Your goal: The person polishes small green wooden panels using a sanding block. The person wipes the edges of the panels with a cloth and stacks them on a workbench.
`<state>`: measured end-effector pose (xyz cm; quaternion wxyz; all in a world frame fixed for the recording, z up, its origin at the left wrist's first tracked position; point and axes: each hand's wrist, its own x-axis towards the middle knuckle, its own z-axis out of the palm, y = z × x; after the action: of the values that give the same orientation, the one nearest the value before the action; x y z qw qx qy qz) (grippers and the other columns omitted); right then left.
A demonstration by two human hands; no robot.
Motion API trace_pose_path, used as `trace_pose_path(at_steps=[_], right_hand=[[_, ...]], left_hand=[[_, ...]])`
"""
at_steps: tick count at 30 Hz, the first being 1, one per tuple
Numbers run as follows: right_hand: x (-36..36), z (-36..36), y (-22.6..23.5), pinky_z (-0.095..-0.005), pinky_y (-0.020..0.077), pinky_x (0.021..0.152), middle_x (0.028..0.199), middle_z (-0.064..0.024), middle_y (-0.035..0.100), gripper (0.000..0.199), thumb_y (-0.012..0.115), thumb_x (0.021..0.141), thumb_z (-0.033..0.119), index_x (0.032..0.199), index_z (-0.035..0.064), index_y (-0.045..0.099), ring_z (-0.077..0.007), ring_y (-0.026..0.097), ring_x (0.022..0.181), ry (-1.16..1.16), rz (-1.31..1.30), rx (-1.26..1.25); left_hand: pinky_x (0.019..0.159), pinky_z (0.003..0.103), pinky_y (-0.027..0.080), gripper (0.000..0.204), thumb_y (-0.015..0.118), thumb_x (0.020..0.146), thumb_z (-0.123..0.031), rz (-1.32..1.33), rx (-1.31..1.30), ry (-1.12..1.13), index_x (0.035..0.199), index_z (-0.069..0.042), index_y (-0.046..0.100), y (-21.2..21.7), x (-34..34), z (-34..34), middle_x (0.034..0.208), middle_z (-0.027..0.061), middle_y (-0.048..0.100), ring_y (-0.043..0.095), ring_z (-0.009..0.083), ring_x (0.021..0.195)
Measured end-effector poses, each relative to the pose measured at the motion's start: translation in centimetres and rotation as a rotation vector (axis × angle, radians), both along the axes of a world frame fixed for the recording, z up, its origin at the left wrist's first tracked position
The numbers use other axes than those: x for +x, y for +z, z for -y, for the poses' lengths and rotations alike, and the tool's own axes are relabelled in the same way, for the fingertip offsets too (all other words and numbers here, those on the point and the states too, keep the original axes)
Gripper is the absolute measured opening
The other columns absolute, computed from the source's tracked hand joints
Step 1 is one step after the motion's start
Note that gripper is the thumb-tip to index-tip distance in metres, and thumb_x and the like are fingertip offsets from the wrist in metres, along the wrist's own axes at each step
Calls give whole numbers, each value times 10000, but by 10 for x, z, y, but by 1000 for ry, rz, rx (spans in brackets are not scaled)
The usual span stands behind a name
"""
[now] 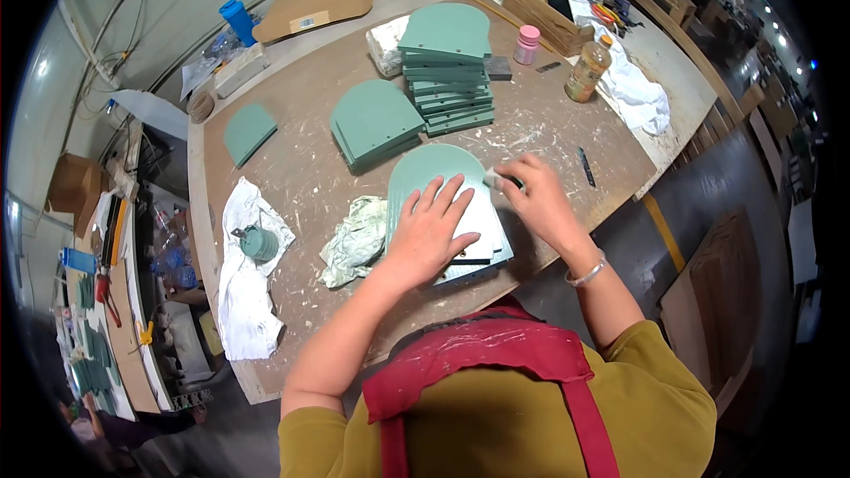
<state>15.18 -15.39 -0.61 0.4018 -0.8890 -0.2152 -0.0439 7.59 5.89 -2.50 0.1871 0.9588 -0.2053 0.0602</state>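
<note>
A green panel with a rounded top (423, 162) lies on the worktable in front of me, its lower part looking white under the light. My left hand (432, 232) rests flat on it, fingers spread. At the panel's right edge my right hand (533, 196) pinches a small whitish piece (492, 178); its kind is too small to make out. A crumpled, stained cloth (356, 243) lies left of the panel. Farther back are a low stack of green panels (372, 115) and a taller one (445, 31).
At left, a green pot (258, 243) stands on a white cloth (243, 310), with smaller green pieces (250, 131) beyond. To the right are a dark knife-like tool (586, 166), an amber bottle (586, 75), a pink bottle (526, 46) and a wooden box (542, 19).
</note>
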Motion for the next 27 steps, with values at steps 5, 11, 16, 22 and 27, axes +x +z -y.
trace_pose_path(at_steps=[5,11,16,22,27], right_hand=[[-2,18,10,-351,505,817,1041,-124,640,232,654,920,112,1128,15,689,-288,638,952,52,-50,179],[20,6,-21,-327,503,830,1142,-115,625,279,638,919,70,1191,15,663,-253,622,1007,132,6,234],[-33,22,-42,-332,516,843,1170,-136,624,311,638,874,18,1181,30,683,-264,629,1025,135,85,221],[-98,43,-7,-386,499,883,1117,-112,632,314,684,855,52,1168,60,698,-299,613,1028,331,19,98],[-67,32,-4,-344,504,868,1151,-130,611,296,631,891,30,1184,28,673,-258,618,1029,123,31,205]], left_hand=[[1140,525,323,554,640,938,-334,18,-78,-37,1389,-42,505,7,21,-23,1521,181,404,358,400,1423],[1184,513,259,640,551,983,-417,8,161,-26,1481,-40,411,1,28,-22,1579,167,346,316,355,1463],[1191,508,244,632,546,985,-414,1,146,-17,1480,-44,414,0,25,-25,1584,158,343,306,347,1470],[1193,496,237,625,542,987,-404,21,144,-10,1482,-44,415,-5,25,-28,1586,155,340,302,345,1470],[1189,506,234,637,534,991,-413,20,144,-13,1492,-44,399,-9,28,-25,1591,154,331,304,346,1467]])
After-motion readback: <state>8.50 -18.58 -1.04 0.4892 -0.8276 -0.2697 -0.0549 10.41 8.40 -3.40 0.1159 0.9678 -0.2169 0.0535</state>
